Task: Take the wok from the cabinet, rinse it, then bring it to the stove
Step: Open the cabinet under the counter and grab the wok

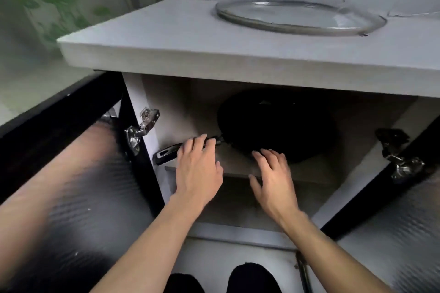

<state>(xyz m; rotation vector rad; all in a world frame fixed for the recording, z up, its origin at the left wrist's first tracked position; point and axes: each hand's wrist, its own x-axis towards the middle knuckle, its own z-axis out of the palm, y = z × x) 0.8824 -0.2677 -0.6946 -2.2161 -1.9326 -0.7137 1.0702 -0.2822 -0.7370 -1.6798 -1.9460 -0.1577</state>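
Black wok [273, 123] (round, dark) on cabinet shelf [238, 169]; left hand [198, 169] and right hand [273, 181] spread, gripping nothing.

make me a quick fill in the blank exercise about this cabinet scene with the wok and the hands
1. The wok sits on a shelf inside the ____.
2. The left hand rests its fingers on the wok's ____.
3. The glass lid lies on the ____.
4. Both cabinet doors stand ____.

Missing words: cabinet; handle; countertop; open
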